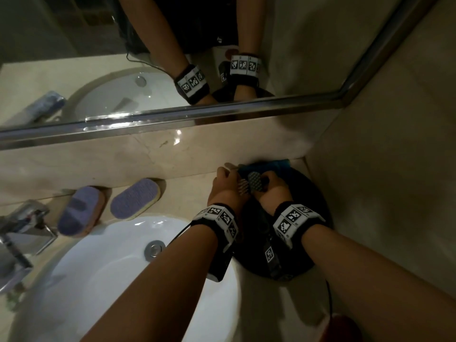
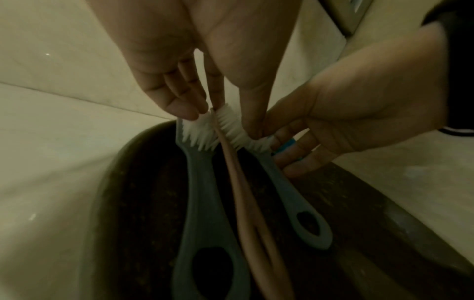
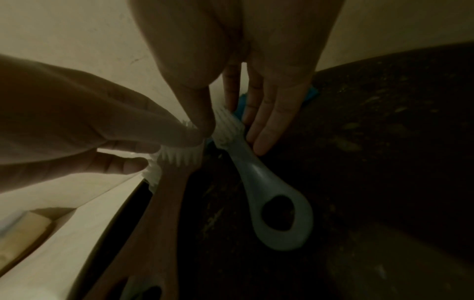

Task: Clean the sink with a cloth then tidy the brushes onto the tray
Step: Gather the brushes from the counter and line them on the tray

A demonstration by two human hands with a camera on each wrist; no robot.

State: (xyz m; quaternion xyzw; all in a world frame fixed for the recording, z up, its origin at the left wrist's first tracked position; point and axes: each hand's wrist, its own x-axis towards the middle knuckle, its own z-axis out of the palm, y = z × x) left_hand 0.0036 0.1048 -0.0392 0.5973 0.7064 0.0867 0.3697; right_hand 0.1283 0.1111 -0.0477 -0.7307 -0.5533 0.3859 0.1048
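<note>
I see three brushes lying in the dark round tray [image 2: 133, 194], heads toward the wall: a grey brush [image 2: 202, 194] nearest the tray's sink-side rim, a brown brush [image 2: 241, 188] in the middle, a second grey brush [image 3: 259, 182] on the corner side. The bristle heads crowd together at the tray's back edge, where a blue cloth [image 1: 267, 166] sits against the wall.

My left hand [image 1: 225, 187] has its straight fingertips [image 2: 179, 109] resting on the white bristles of the first grey brush; fingers apart, nothing clamped. My right hand [image 1: 274, 191] lies with extended fingers [image 3: 264, 130] alongside the second grey brush's neck, thumb touching bristles; it looks loose, not gripping.

The tray is wedged into the counter corner, walls on two sides, so room is tight there. Toward the other side the white sink [image 1: 118, 255] opens out just beside the tray. Beyond the sink, two purple sponges [image 1: 134, 198] lean at the backsplash, and the chrome tap [image 1: 22, 233] stands farthest from the tray.
</note>
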